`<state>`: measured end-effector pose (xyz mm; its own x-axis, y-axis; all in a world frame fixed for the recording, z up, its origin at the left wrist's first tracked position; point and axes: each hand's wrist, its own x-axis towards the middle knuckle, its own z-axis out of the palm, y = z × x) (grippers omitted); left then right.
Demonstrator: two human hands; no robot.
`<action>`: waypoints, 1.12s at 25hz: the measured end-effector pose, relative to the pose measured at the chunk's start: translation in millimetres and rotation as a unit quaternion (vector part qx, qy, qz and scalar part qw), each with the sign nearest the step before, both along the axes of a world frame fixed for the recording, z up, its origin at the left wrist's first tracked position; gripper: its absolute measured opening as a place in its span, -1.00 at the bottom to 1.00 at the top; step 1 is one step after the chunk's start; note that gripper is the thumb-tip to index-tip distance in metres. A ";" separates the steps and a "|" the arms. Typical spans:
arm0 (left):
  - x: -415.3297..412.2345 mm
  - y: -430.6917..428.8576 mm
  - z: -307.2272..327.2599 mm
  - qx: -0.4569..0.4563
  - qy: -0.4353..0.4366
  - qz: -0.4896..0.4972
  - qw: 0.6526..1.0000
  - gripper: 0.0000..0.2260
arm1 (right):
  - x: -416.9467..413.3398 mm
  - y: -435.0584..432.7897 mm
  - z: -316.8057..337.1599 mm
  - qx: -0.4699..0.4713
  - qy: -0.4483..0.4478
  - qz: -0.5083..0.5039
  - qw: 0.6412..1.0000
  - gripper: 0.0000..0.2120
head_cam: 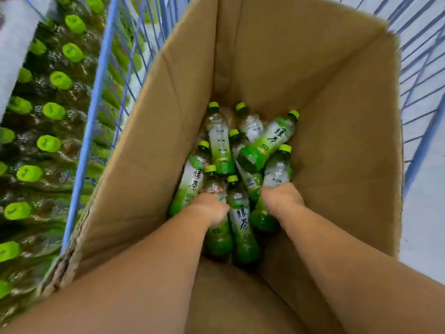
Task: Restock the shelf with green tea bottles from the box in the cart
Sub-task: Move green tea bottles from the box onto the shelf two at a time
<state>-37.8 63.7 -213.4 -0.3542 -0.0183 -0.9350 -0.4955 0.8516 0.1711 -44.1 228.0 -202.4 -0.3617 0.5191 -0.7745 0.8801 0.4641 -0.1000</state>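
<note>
1. The green tea bottles [240, 165] lie in a loose heap on the bottom of the box [337, 116], on their sides or leaning on each other.
2. Most long axes run away from the person, with green caps toward the far wall and bases nearer.
3. The topmost bottle [267, 141] lies slantwise, its cap pointing far right.
4. The left hand [212, 208] sits over the middle of a dark bottle [218, 237] whose cap points away. Its fingers curl down round the bottle.
5. The right hand [283, 197] rests on the middle of an edge bottle [277, 169] at the heap's right side. Its fingers are hidden, so I cannot tell whether they clasp it.
6. The box is tall, plain brown cardboard with its flaps up, standing inside a blue wire cart [94, 116].
7. Beyond the cart's left side, shelf bottles [53, 112] with green caps stand in rows. A pale floor [423, 225] shows to the right.
</note>
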 end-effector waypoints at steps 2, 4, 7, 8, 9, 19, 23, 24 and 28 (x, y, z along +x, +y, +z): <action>10.9 0.0 -15.5 -0.014 -0.028 0.035 0.999 -0.71 | 0.1 -1.7 -9.1 0.032 0.005 0.021 0.999 -0.39; 19.2 3.1 -26.3 -0.016 -0.028 0.114 0.993 -0.69 | 1.2 -1.6 -15.5 0.056 0.020 0.041 0.997 -0.36; 24.9 12.2 -31.8 -0.046 0.006 0.175 0.983 -0.36 | 1.3 -2.1 -22.8 0.073 0.038 0.056 0.995 -0.30; 26.0 14.6 -34.7 -0.057 0.017 0.175 0.983 -0.32 | 0.4 -3.0 -25.4 0.067 0.045 0.038 0.996 -0.27; 27.1 15.8 -38.9 -0.062 0.021 0.175 0.982 -0.32 | -0.6 -4.2 -28.2 0.053 0.051 0.014 0.997 -0.24; -4.8 5.8 9.5 -0.015 0.056 0.133 0.989 -0.50 | -1.9 -2.8 -16.4 -0.051 0.029 0.004 0.998 -0.33; -15.6 10.2 39.6 0.060 0.035 0.141 0.988 -0.29 | 9.2 -7.6 9.0 -0.095 0.069 -0.029 0.993 -0.46; -17.5 8.0 45.3 0.059 0.050 0.139 0.987 -0.30 | 11.3 -8.7 17.3 -0.100 0.087 -0.051 0.990 -0.48; -27.0 -5.1 78.2 0.041 0.118 0.099 0.987 -0.48 | 10.2 -11.4 50.9 -0.111 0.150 -0.076 0.980 -0.70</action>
